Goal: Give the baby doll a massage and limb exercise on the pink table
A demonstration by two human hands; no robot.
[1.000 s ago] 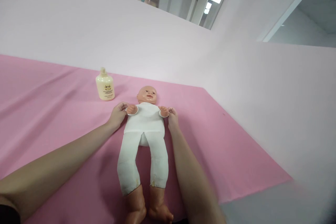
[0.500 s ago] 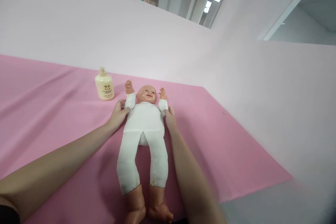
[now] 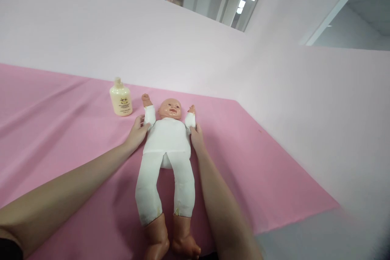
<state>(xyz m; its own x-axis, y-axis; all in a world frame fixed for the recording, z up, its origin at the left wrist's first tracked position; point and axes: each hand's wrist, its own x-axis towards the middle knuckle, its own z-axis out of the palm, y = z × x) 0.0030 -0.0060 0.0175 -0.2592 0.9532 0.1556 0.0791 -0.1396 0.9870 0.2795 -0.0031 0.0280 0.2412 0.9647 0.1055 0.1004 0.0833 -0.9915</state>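
A baby doll [image 3: 167, 136] with a white cloth body and plastic head, hands and feet lies face up on a pink sheet [image 3: 76, 142]. Its head points away from me and both its arms are raised beside the head. My left hand [image 3: 138, 132] is closed around the doll's upper arm at the left, thumb on the near side. At the right, my right hand [image 3: 196, 136] grips the other upper arm, with the thumb in front and the fingers partly hidden behind it.
A pale yellow lotion bottle [image 3: 121, 97] stands upright on the sheet, left of the doll's raised arm. Behind the sheet rises a white wall [image 3: 152, 44] with glass panes above. The sheet's edge runs diagonally down the right side, beside a grey surface [image 3: 298, 235].
The doll's forearms have tilted slightly outward, away from its head, and its right-side hand has turned. My hands keep their hold on the upper arms. The bottle stays in place.
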